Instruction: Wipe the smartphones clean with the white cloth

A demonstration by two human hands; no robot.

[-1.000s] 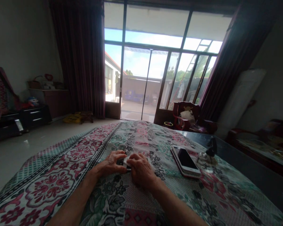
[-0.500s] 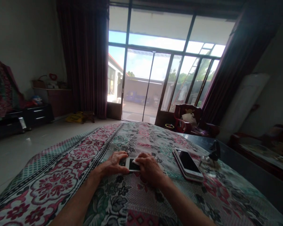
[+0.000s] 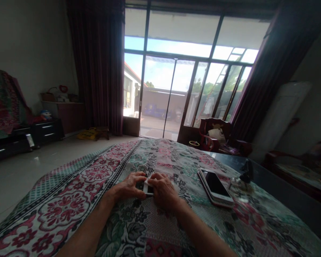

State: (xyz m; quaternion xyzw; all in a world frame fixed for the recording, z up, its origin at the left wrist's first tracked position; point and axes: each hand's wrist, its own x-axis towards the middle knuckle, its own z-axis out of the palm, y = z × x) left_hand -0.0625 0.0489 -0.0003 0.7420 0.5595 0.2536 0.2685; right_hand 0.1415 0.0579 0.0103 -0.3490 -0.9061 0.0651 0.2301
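A small white-framed phone [image 3: 149,190] with a dark screen lies on the flowered cloth [image 3: 160,221] between my hands. My left hand [image 3: 130,185] steadies its left end, thumb along the near edge and fingers curved at the far side. Under the bent fingers of my right hand [image 3: 164,189] a white wipe [image 3: 147,181], perhaps tissue or cloth, is pressed on the phone's screen. That hand covers the phone's right part. To the right, a larger white phone [image 3: 215,184] rests face up on top of another flat item with a reddish edge.
A clear glass bottle with a dark top [image 3: 242,184] stands right of the large phone. Beyond it is a dark glossy surface [image 3: 267,189]. A red wooden chair [image 3: 210,134] sits near the glass doors. Past the cloth's left edge lies tiled floor [image 3: 24,171].
My right hand has slid left along the small phone, bringing the white wipe toward its left end. My left hand stays at the phone's end. The view has shifted slightly.
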